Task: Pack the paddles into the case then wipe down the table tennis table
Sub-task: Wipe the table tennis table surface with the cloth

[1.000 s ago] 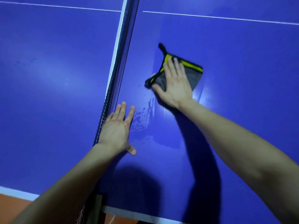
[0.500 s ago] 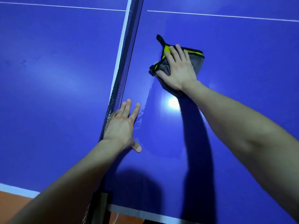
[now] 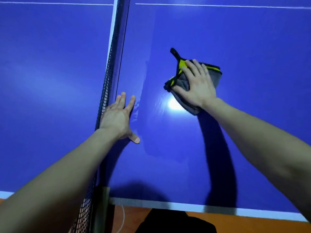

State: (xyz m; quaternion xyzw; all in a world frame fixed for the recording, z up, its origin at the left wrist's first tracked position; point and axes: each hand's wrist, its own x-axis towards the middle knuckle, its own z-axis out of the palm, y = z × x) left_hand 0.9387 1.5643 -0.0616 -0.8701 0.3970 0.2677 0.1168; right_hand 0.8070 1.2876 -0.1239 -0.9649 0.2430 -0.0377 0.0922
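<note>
Now the right hand (image 3: 199, 89), grip spread flat on the cloth (image 3: 217, 78), has drawn it nearer; left hand (image 3: 117, 118) stays flat

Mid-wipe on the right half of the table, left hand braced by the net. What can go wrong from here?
1. The left hand rests flat right beside the net; leaning harder may push it into the mesh.
2. Some droplets sit next to that hand, a patch the cloth may miss.
3. The right hand only presses flat on the folded cloth, so the cloth might slip out or unfold mid-stroke.
</note>
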